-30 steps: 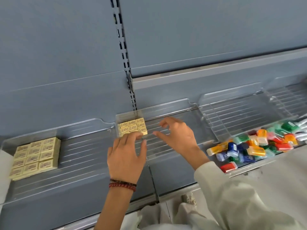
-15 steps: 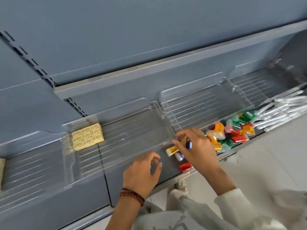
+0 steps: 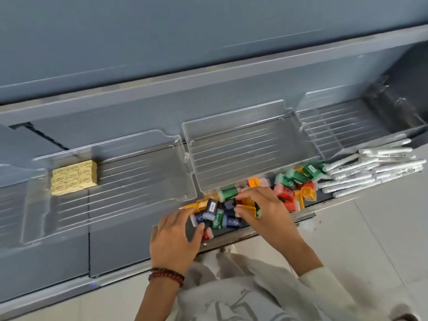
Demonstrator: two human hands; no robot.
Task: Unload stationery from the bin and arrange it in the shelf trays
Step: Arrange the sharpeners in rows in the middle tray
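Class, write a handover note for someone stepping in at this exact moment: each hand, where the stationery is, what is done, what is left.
Left hand: fingers curled onto the blue cases; whether it grips them is unclear.
Right hand: pinches an orange case.
Done: yellow boxes sit stacked in a clear tray.
Left: the coloured cases and white pens lie loose on the ledge in front of the trays; they probably go into trays next.

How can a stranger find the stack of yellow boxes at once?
On the grey shelf, take the clear tray left of the colourful pile. In its back left corner sits the stack of yellow boxes, the only pale yellow block.
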